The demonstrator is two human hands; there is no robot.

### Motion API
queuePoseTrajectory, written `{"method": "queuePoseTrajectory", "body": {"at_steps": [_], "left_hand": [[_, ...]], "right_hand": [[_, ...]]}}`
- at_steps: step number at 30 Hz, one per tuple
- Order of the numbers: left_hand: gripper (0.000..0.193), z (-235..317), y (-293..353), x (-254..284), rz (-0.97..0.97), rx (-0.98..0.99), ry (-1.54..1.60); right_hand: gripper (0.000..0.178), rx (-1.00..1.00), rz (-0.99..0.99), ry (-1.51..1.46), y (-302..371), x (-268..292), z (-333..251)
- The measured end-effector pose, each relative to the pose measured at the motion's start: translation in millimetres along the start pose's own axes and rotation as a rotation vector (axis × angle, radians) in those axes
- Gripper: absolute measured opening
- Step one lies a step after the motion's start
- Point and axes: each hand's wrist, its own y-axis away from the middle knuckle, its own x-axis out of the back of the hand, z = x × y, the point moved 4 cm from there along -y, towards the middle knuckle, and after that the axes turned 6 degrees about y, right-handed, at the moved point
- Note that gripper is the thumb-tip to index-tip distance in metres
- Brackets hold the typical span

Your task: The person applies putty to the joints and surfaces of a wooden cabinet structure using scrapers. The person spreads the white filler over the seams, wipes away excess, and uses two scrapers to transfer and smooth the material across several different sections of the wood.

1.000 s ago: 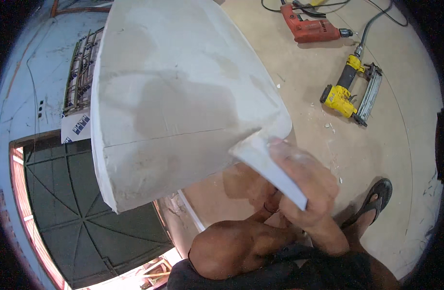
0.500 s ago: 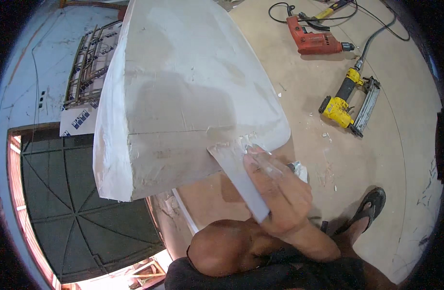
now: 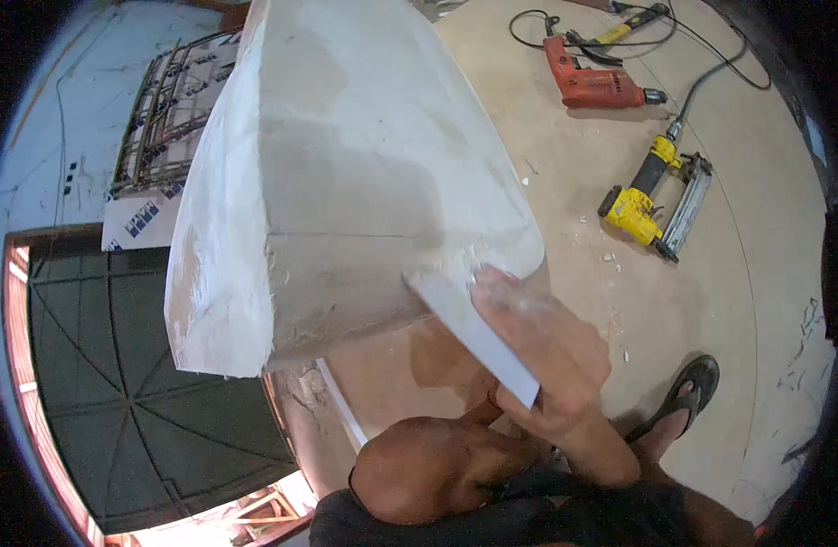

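My right hand is closed around a flat, pale putty spreader. The spreader's far edge rests on a large white, curved, tapering piece, near its lower right end. Along that edge lies a ridge of wet white putty, and white smears cover my fingertips. Greyish damp-looking patches and a thin dark seam line cross the face of the piece. Its left side is whiter and rougher. No part of my left hand shows.
On the tan board to the right lie a red power drill, a yellow and black air stapler with its hose, and a yellow-handled hammer. White crumbs are scattered nearby. My bent knee and sandalled foot are close. A dark metal gate stands left.
My right hand and the spreader have shifted slightly right, and the spreader is tilted more on its edge. The view has moved a little, too.
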Motion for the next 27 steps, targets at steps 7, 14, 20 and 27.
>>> {"method": "queuePoseTrajectory", "body": {"at_steps": [7,14,20,27], "left_hand": [[0.04,-13.5,-16.8,-5.7,-0.078,0.08,-0.125],[0.045,-35.9,-11.4,-26.9,0.005,0.085,-0.153],[0.038,-7.7,3.9,0.3,0.28,-0.003,-0.162],[0.031,6.3,17.5,1.0,0.273,-0.113,-0.109]], "right_hand": [[0.032,-0.173,-0.039,0.01,-4.8,17.7,-7.8],[0.032,0.068,0.033,0.093,-29.2,-6.0,-25.7],[0.031,-0.056,-0.018,0.036,-6.5,-2.3,-28.1],[0.033,0.059,0.14,0.093,-40.9,11.4,-22.6]]}}
